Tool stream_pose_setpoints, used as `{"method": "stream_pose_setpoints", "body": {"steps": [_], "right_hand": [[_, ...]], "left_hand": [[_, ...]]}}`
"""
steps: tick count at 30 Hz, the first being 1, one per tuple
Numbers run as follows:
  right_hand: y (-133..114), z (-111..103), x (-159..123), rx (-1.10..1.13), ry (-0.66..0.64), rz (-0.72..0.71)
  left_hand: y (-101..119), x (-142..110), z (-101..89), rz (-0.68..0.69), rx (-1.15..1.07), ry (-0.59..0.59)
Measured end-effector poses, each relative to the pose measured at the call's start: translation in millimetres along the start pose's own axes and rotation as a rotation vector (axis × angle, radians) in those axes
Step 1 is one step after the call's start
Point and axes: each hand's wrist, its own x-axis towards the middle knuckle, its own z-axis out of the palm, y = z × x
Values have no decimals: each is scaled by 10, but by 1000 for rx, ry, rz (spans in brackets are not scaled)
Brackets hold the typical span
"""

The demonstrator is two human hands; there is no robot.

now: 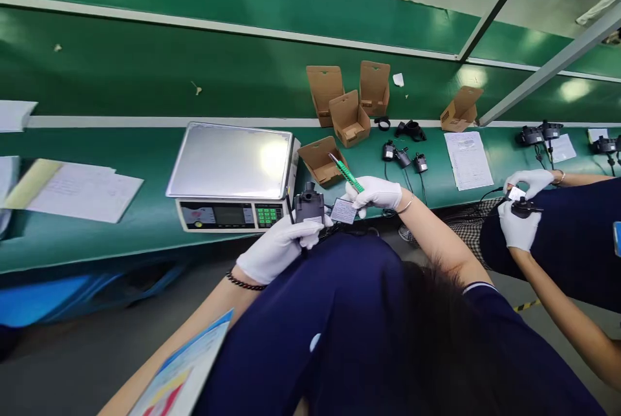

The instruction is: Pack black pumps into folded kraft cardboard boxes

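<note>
My left hand (pixel 286 241), in a white glove, is closed around a black pump-like device (pixel 309 204) with a short spout on top. My right hand (pixel 376 196), also gloved, grips a green pen (pixel 347 173) whose tip points up and to the left. Below the pen, a small printed card (pixel 343 211) is pinched in the same hand's fingers. An open brown carton (pixel 321 160) lies just beyond the device. To the left of my hands stands a weighing scale (pixel 230 173) with a bare metal pan.
Several small black devices (pixel 403 157) with cables lie right of my hands, near a printed sheet (pixel 468 160). More open cartons (pixel 349 118) stand at the back. Papers (pixel 82 189) lie far left. At right, a co-worker's gloved hands (pixel 521 225) hold a black part.
</note>
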Motion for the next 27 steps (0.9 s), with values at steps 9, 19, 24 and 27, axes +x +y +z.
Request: {"method": "stream_pose_setpoints", "body": {"steps": [9,19,24,27], "right_hand": [[4,101,-190,74,-5,22],[-26,98,-103,121,-104,73],[-10,74,-39,111,-140,70],[-15,80,-26,100,-154,63]], "left_hand": [[-161,-18,-57,0,-99,-35],[-261,-47,-105,-3,-100,-68],[-298,-38,-155,-3,-137,-58],[-299,-48,-167,4,-153,-60]]}}
